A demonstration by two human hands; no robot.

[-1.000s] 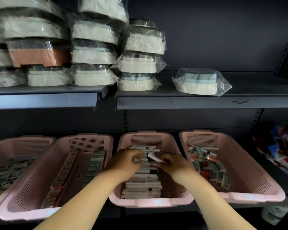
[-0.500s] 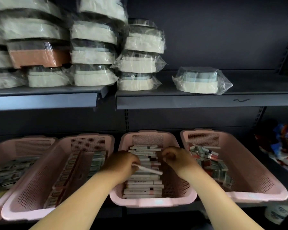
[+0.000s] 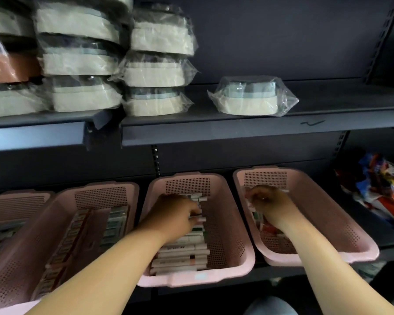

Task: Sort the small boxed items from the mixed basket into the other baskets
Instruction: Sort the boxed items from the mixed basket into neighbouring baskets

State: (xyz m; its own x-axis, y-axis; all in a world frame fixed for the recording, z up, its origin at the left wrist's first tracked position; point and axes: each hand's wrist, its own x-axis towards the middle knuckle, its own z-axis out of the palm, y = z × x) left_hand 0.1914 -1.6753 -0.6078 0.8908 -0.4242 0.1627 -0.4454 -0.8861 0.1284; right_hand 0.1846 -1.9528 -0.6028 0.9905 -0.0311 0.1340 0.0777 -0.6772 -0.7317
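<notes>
Reaching with the left hand (image 3: 175,214) into the middle pink basket (image 3: 188,186), low in the centre of the frame. Fingers (image 3: 195,212) curled, tips down on the neat row of slim boxed items (image 3: 182,253) lined along that basket's left half; too blurred to say whether one box is actually gripped or only touched.

Reaching with the right hand (image 3: 268,203) into the mixed basket (image 3: 266,178) just to the right. Fingers bent inward over the loose boxed items (image 3: 256,218) heaped on its left side; cannot tell whether anything is held.

Further left, two more pink baskets (image 3: 100,196), side by side, with boxed items lying in rows.

Above, on the dark shelf (image 3: 237,133): stacks of plastic-wrapped containers (image 3: 155,71) at upper left, one single wrapped container (image 3: 250,96) standing apart to their right. At the right edge, a jumble of colourful packets (image 3: 382,185).
</notes>
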